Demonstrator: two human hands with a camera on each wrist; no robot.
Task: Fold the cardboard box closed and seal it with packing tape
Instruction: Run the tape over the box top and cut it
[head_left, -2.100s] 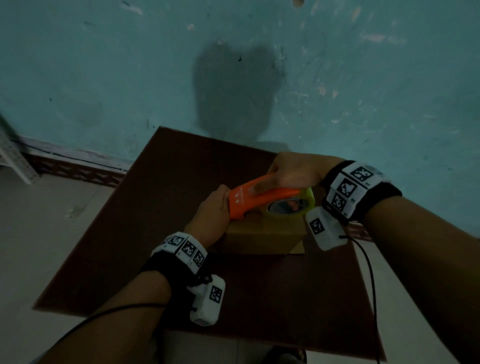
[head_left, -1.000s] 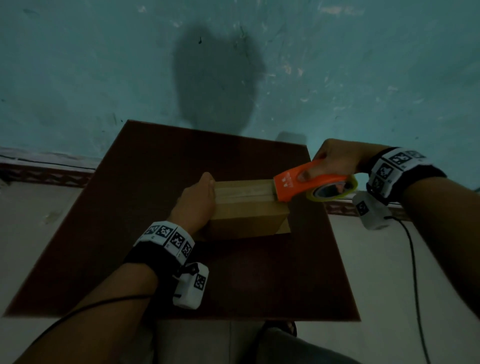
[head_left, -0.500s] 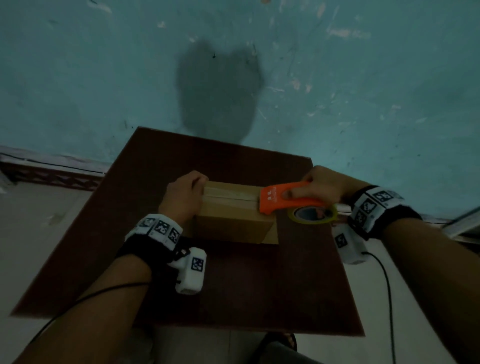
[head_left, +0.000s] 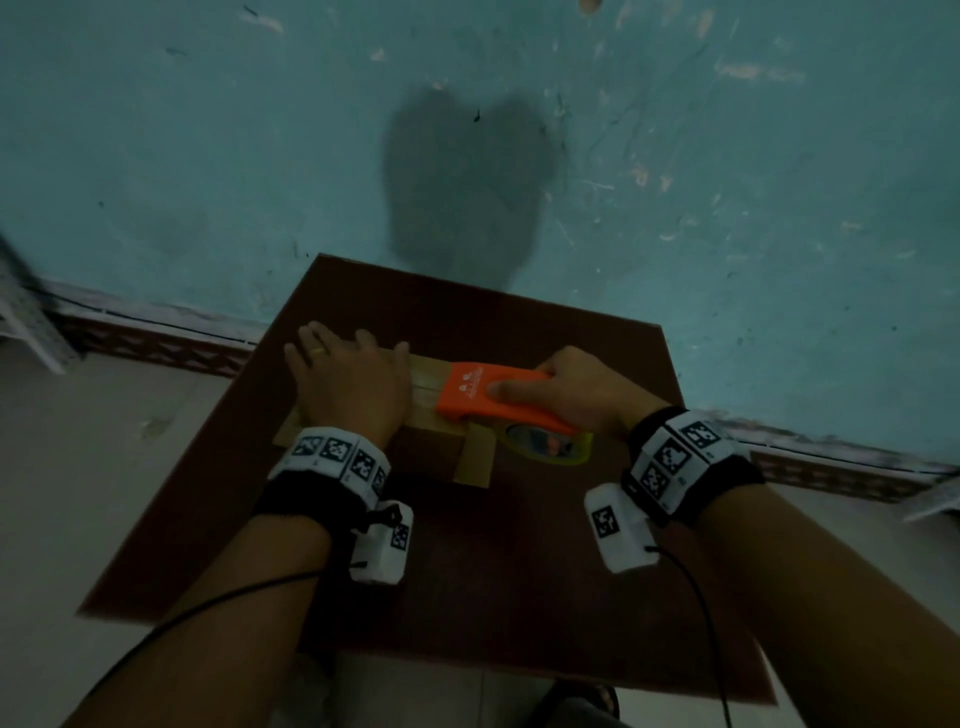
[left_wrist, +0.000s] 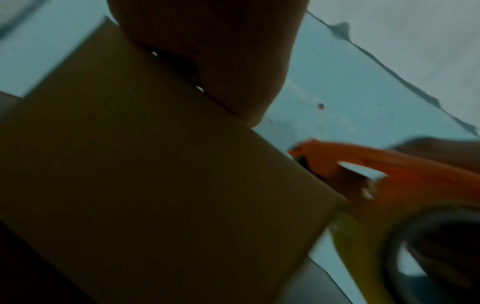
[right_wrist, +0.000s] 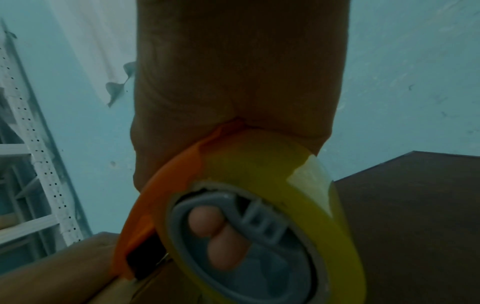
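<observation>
The cardboard box (head_left: 434, 387) sits on the table (head_left: 519, 571) toward its far half, at about 12 o'clock from the person. The left hand (head_left: 348, 387) lies flat on the box's top at its 9 o'clock end. The tape dispenser (head_left: 493, 397) rests on the box's top at the 3 o'clock end, the right hand (head_left: 576, 395) wrapped over it from the right. The tape roll (head_left: 545, 449) hangs off the box's 3 o'clock edge, above the table. One loose flap (head_left: 475, 457) lies at the box's 5 o'clock corner. The wall (head_left: 727, 156) stands behind the table at 12 o'clock, a shelving rack (head_left: 26, 327) at 10 o'clock.
</observation>
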